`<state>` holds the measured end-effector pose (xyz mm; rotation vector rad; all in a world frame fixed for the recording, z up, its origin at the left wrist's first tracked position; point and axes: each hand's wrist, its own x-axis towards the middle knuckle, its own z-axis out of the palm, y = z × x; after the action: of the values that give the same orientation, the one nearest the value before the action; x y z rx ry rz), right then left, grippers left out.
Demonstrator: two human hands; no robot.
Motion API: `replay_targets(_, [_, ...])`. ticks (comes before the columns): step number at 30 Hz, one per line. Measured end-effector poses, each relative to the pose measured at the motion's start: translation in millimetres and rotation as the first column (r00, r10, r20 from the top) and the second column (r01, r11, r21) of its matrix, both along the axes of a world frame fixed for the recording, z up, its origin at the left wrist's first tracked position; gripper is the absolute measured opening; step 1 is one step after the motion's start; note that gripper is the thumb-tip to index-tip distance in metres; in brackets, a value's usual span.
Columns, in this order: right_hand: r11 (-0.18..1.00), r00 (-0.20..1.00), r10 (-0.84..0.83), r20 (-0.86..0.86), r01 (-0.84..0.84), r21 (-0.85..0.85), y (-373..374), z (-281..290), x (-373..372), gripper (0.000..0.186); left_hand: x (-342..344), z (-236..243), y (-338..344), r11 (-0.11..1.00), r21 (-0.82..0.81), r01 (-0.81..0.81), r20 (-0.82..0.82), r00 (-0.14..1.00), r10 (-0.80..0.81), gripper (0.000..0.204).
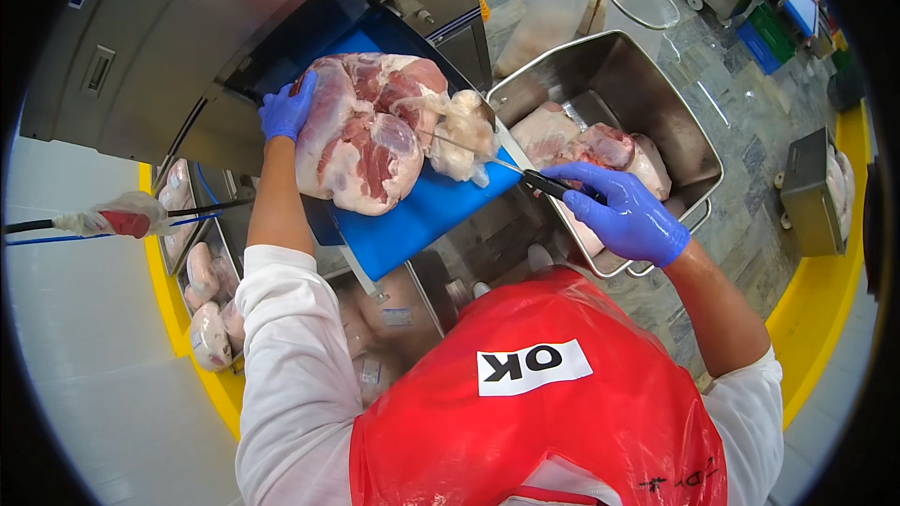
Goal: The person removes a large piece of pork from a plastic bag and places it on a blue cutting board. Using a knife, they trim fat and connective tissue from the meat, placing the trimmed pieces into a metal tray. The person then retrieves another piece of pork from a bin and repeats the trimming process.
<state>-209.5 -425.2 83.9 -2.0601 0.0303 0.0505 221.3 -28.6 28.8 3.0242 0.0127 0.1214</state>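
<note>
Gripping knife in right hand, left hand cupped against meat, black-lettered white label on apron

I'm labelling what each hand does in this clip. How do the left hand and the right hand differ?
The left hand rests against the side of the large piece of meat; the right hand is apart from that piece, gripping a black-handled knife. The left hand appears higher in the picture, the right hand lower. Both wear bluish-purple gloves.
</note>
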Motion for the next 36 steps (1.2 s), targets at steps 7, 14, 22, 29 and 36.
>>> replay_targets(7, [0.986,0.991,0.131,-0.015,-0.132,-0.107,8.0,30.3,45.8,0.037,9.4,-6.4,9.4,0.985,-0.171,-0.029,-0.037,0.999,0.023,0.101])
replay_targets(14, [0.961,0.98,0.115,-0.163,-0.152,-0.232,32.6,79.0,76.6,0.033,-2.1,-0.6,12.0,0.954,-0.299,-0.024,-0.074,0.997,0.002,0.099])
replay_targets(22, [0.821,0.949,0.221,-0.226,-0.306,-0.483,58.4,118.9,119.0,0.035,-35.5,5.8,17.0,0.965,-0.237,-0.111,-0.048,0.994,0.102,0.102])
replay_targets(29, [0.698,0.86,0.36,-0.362,-0.506,-0.507,58.2,132.3,189.0,0.039,-51.7,0.6,20.2,0.961,-0.21,-0.181,0.023,0.982,0.19,0.102])
replay_targets(36, [0.792,0.961,0.272,-0.057,-0.257,-0.553,75.3,53.5,121.7,0.031,-45.9,22.4,47.3,0.981,-0.132,-0.145,-0.13,0.983,0.128,0.109])
